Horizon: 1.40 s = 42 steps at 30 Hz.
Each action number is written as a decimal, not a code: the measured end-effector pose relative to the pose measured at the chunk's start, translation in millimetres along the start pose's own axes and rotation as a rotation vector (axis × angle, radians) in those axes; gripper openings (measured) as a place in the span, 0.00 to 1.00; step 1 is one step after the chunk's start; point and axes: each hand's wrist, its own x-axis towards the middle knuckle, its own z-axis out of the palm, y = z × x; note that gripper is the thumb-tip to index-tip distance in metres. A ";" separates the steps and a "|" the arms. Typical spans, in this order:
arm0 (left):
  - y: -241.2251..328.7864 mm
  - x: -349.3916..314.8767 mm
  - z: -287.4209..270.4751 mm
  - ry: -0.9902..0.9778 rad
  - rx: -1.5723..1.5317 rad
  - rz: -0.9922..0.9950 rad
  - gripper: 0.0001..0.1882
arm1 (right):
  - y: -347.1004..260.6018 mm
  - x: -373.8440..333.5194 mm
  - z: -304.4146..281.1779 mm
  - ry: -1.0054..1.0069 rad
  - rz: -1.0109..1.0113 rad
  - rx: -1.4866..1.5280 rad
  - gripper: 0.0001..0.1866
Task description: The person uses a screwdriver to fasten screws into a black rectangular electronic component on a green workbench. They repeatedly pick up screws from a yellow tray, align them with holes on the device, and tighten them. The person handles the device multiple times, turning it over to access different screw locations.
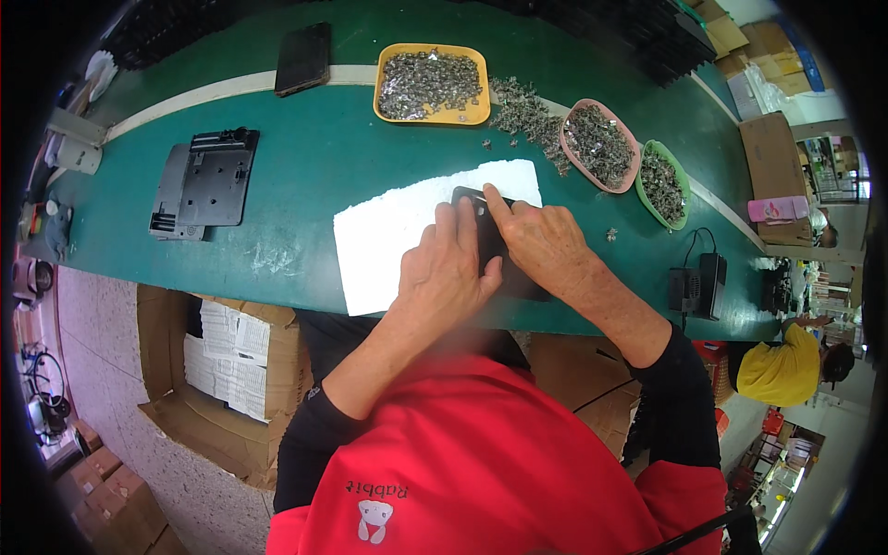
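The case (488, 229), black and flat, lies on the white sheet (370, 245) under both hands; its long axis appears to slant from far left to near right, its far end pointing away from the person and a little left, its near end partly hidden by the right forearm. A small pale spot shows near the far end. The left hand (446, 254) lies over its left side, fingers straight and together, thumb apart; the right hand (548, 239) sets an outstretched index finger at the far edge, the others curled. Whether either grip closes on the case, I cannot tell. Dark lettering (377, 490) above a pale animal figure (375, 520) marks the red top (499, 462). The bench (296, 203) is green and scuffed. Left stand two overlapping black housings (215, 180); beyond the sheet, yellow (435, 121), pink (634, 148) and green trays (685, 180) hold small metal parts (430, 83), some spilled between. Below is an open carton (162, 338) with papers (227, 356); at far right, someone in yellow (782, 372).
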 end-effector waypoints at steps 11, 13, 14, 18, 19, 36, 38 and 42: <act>1.6 1.5 -3.8 -0.131 -0.118 -0.111 0.40 | 10.7 7.3 -3.8 0.057 -0.121 -0.039 0.31; 1.5 1.8 -4.1 -0.139 -0.128 -0.118 0.40 | 11.0 7.4 -5.1 0.054 -0.130 -0.049 0.31; 1.4 1.9 -4.1 -0.144 -0.133 -0.121 0.41 | 11.0 7.3 -5.2 0.053 -0.131 -0.053 0.31; 1.9 2.0 -4.8 -0.149 -0.128 -0.126 0.41 | 11.7 8.4 -6.6 0.023 -0.134 -0.060 0.31; 2.1 2.5 -5.4 -0.151 -0.128 -0.127 0.41 | 12.2 8.9 -7.0 0.014 -0.136 -0.057 0.31; 2.3 1.4 -3.7 -0.141 -0.116 -0.130 0.40 | 14.1 7.5 -19.7 -0.142 -0.056 0.042 0.30; 2.1 1.8 -3.9 -0.155 -0.116 -0.135 0.40 | 12.4 8.7 -20.5 -0.153 -0.058 0.042 0.29; -0.2 -0.5 -2.3 -0.061 -0.021 -0.019 0.40 | 7.4 11.5 -23.0 -0.118 -0.112 0.024 0.17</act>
